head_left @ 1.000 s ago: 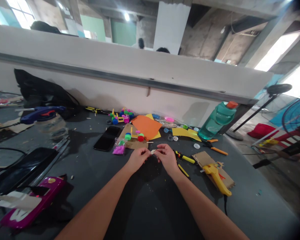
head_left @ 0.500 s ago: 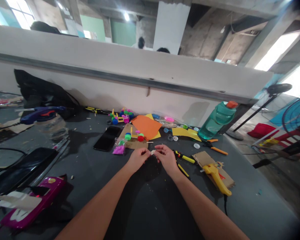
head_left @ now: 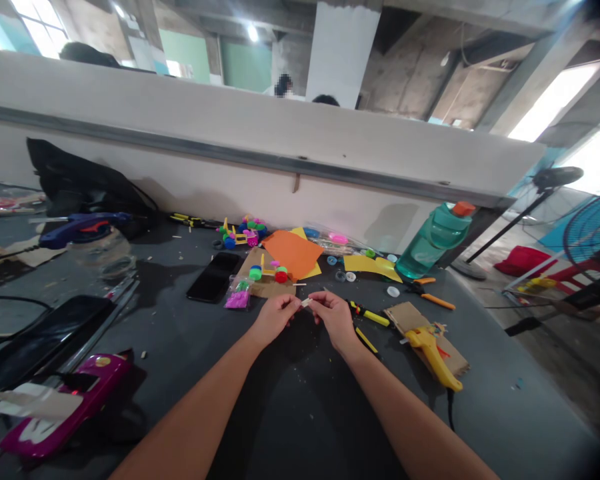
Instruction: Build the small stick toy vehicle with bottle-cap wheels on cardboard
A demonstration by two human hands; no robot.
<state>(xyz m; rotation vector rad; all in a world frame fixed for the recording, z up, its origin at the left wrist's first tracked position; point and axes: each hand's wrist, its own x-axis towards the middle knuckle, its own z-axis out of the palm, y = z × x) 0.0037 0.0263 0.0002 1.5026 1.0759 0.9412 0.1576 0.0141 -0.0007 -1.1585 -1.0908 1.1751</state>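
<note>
My left hand (head_left: 275,316) and my right hand (head_left: 334,315) meet above the dark table (head_left: 290,400), both pinched on the ends of a small pale stick (head_left: 306,303) held between them. Just beyond my fingers lies a cardboard piece (head_left: 267,283) with a small assembly of coloured wheels (head_left: 267,271) on it. A bag of pink parts (head_left: 239,294) lies left of that. Yellow-handled cutters (head_left: 364,313) rest right beside my right hand.
A yellow glue gun (head_left: 434,353) lies on cardboard at right, a teal bottle (head_left: 433,240) behind it. Orange and yellow paper (head_left: 295,253), a black phone (head_left: 215,276), a blue glue gun (head_left: 80,227) and a magenta device (head_left: 65,407) surround the spot. A white partition wall (head_left: 230,133) backs the table.
</note>
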